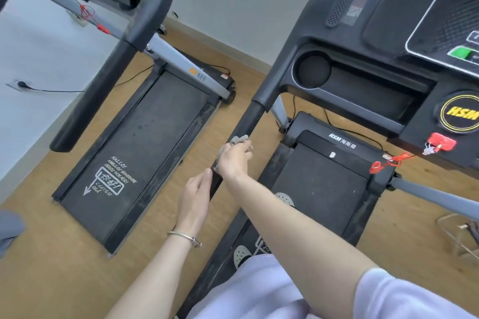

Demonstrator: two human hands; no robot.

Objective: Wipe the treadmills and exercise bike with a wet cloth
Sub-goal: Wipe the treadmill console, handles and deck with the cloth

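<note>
Person stands on the right-hand treadmill, working its left handrail. Right hand has fingers curled round a grey cloth and presses it to the rail about midway down the black grip; a bit of cloth pokes out above the knuckles. Left hand sits just below it, thumb and fingers lightly against the rail's lower end, apparently steadying; fingers fairly straight, not clearly wrapped. Rail's long axis runs diagonally, from the console at upper right down toward the person at lower left. Judgement: early to mid task. This rail is in hand; console and deck look untouched. Left treadmill shows a dusty, scuffed belt, probably not done. No exercise bike in view.
</note>
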